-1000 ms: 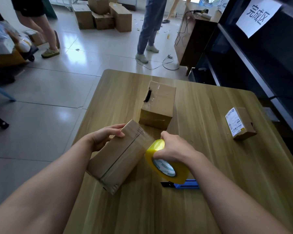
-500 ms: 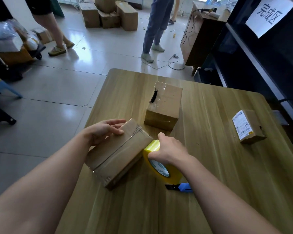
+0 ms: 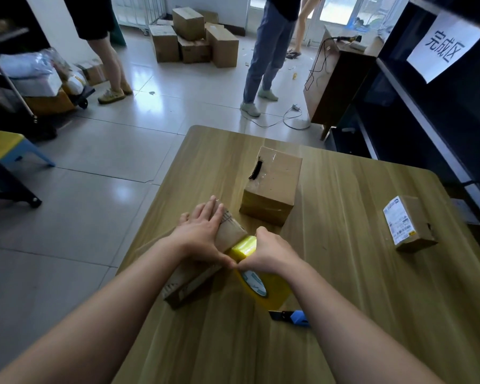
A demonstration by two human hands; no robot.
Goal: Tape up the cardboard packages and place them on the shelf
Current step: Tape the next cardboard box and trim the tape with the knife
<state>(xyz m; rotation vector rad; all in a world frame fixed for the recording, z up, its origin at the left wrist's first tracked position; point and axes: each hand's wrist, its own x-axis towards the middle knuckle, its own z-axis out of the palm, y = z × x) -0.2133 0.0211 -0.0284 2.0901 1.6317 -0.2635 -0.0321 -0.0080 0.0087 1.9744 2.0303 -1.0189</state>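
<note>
- Shelf [image 3: 427,126]: runs along the right of the table [image 3: 358,286]. The package being worked is not on it yet.
- Package [image 3: 191,284]: lies near the table's left edge, turned slantwise, likely so its seam lines up with the pull of the tape.
- Tape roll [image 3: 261,284]: on edge, touching the package's right side. The taping step looks under way.
- Left hand [image 3: 203,231]: flat on the package top, fingers straight, pressing it still. It grasps nothing.
- Right hand [image 3: 272,254]: fingers curled over the roll, clenched on it.
- Blue cutter [image 3: 291,317]: lies just beside the roll, handy for cutting.
</note>
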